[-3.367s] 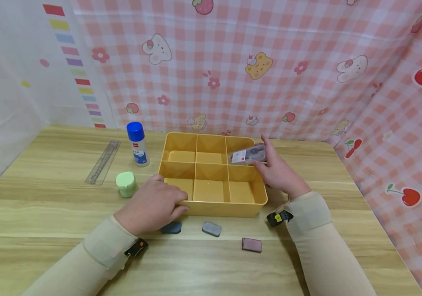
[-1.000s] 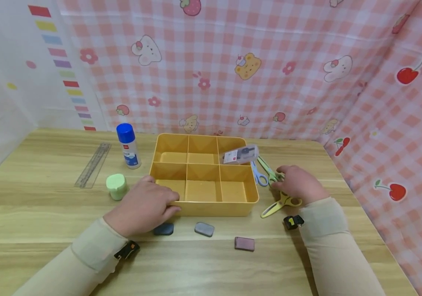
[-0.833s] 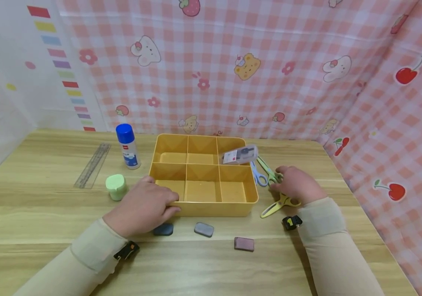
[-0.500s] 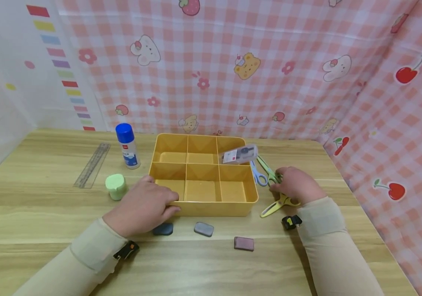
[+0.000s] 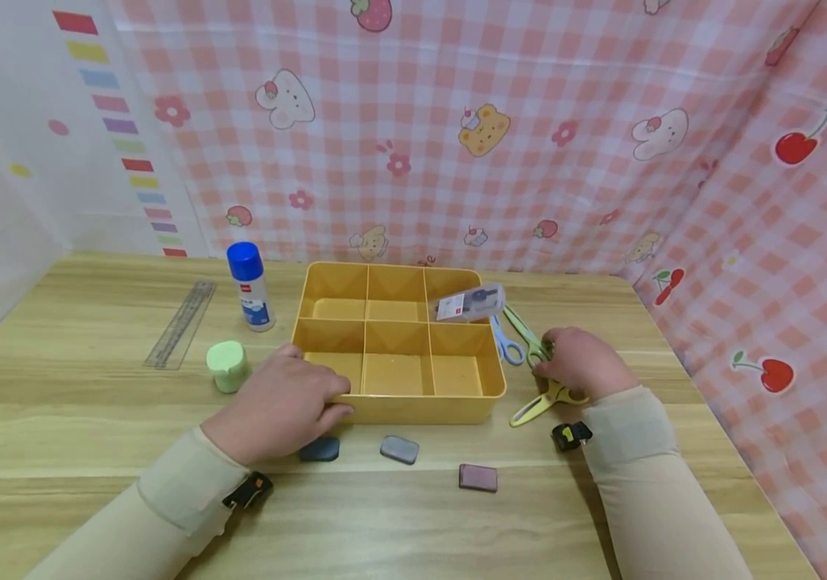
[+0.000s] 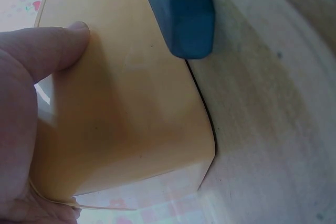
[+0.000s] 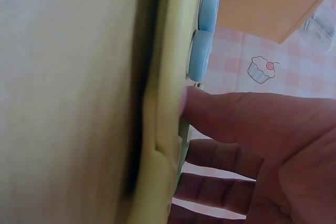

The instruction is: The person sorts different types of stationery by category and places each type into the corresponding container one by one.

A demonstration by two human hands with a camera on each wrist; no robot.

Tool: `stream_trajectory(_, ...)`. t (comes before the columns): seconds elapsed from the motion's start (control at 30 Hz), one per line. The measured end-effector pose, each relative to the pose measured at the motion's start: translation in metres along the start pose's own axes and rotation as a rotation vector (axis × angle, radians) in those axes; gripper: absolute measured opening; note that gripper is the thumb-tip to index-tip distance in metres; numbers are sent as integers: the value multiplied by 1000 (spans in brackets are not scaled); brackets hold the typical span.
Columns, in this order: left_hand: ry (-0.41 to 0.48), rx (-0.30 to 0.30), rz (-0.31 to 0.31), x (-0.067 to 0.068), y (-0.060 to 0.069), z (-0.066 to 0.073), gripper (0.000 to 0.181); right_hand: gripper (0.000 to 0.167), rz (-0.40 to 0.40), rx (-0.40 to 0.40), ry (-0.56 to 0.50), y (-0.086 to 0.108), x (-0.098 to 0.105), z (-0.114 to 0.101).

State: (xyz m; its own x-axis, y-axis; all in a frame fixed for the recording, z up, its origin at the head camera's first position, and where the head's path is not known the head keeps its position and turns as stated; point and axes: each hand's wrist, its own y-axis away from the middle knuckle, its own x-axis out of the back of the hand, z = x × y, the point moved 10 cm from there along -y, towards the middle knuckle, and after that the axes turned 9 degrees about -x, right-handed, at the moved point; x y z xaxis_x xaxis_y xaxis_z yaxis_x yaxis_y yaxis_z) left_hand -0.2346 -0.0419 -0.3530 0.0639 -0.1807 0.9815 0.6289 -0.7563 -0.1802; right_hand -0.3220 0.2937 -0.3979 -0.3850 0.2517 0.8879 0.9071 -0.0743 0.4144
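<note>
head: bottle stands between ruler and box.

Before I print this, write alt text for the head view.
A person's left hand grips a yellow six-compartment organizer by its front-left corner; the right hand is at green scissors and yellow scissors, near blue scissors. A clear case tilts across the back-right compartment.

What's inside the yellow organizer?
The yellow organizer holds a clear plastic case partly in its far right compartment, jutting out; what lies beneath is hidden. The left hand covers part of its near left compartment.
</note>
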Motion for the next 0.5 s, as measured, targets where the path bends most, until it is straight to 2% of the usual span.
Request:
stream_trajectory(0.2,-9,0,0,-1,0,0,34,26,-6,-4,-43,-1,-1,2)
stream_trajectory(0.4,-8,-6,3,0,0,0,35,31,-10,-10,-64,-2,0,4)
stream_trajectory(0.5,-7,-10,0,0,0,1,35,35,7,-7,-29,-2,1,4)
